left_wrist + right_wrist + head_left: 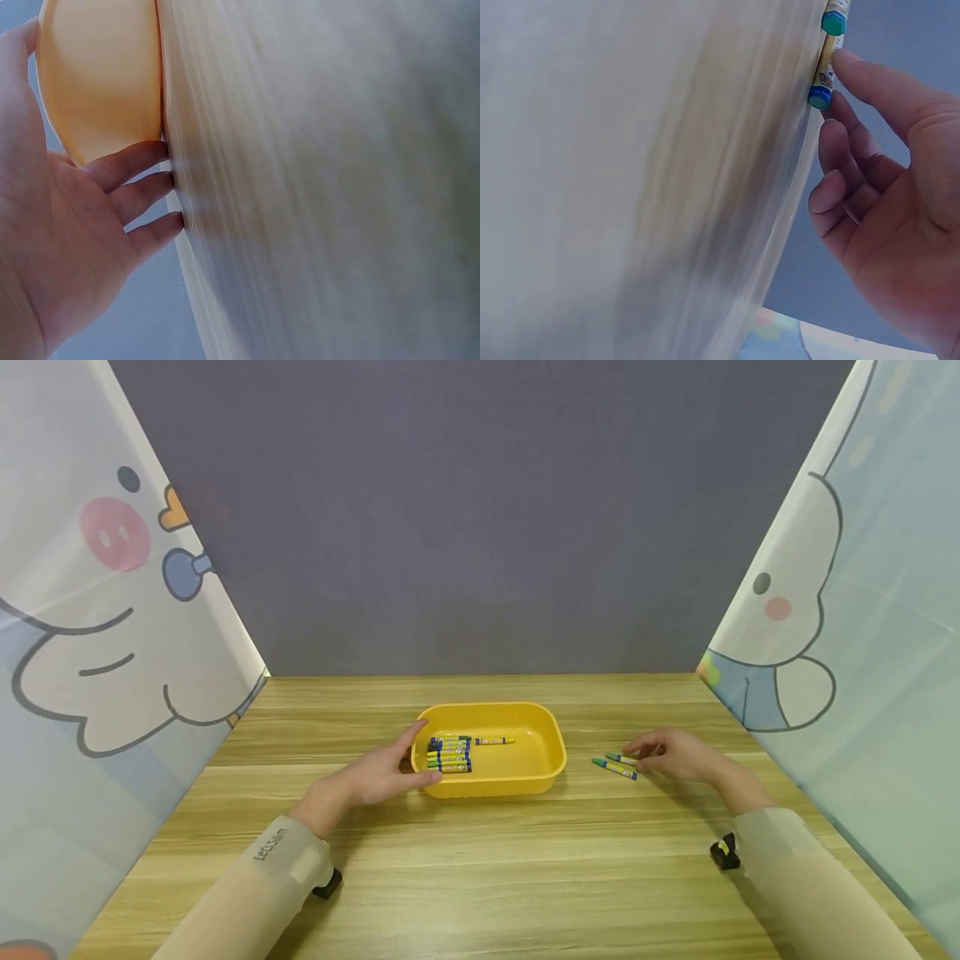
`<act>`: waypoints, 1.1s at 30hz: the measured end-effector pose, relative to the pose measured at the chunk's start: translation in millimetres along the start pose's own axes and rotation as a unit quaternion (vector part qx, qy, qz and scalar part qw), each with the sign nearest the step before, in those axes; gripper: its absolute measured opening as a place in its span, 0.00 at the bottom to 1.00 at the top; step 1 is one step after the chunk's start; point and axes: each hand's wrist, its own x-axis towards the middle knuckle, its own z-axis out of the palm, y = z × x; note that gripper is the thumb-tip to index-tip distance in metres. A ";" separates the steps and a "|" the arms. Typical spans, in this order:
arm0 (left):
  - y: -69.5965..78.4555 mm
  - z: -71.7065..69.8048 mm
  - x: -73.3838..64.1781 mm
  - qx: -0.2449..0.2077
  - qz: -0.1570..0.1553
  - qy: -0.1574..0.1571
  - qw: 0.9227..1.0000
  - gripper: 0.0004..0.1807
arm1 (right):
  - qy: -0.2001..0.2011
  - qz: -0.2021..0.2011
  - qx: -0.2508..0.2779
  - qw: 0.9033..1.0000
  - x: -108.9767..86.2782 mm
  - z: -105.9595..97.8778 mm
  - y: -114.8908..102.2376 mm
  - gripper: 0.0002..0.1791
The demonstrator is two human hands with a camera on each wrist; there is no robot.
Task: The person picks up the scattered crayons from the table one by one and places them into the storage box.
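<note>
A yellow plastic tray (495, 788) stands on the wooden table. My left hand (378, 775) holds its left end, thumb at the near corner and forefinger at the far one; three fingertips meet the tabletop in the left wrist view. Inside, several crayons (452, 752) lie in a stack at the left, and a yellow crayon (495, 741) lies apart to their right. Beyond the tray's right side, my right hand (678, 757) pinches a green crayon (821, 95) between thumb and forefinger, low at the table. Just nearer lies a second green crayon (615, 769).
The wood-grain table (480, 877) reaches a dark grey panel (480, 527) at the back. Cartoon-printed curtains (90, 610) hang along the left side and the right side. A small black device (724, 853) is strapped under the right sleeve.
</note>
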 end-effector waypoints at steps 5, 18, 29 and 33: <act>0.4 0.2 -0.5 -0.003 0.002 0.001 1.000 0.63 | 0.001 0.010 0.003 1.000 -3.7 -1.2 -1.7 0.15; 1.3 -0.7 -1.2 -0.004 0.004 0.002 1.000 0.63 | 0.074 -0.022 0.006 0.997 25.5 -3.2 -44.1 0.14; -1.6 1.8 1.6 0.000 0.003 0.004 1.000 0.63 | 0.071 -0.073 0.034 0.994 69.5 6.4 -106.3 0.14; -2.4 1.7 2.3 0.002 0.002 0.008 1.000 0.63 | 0.065 -0.094 0.035 0.993 86.6 17.0 -122.4 0.14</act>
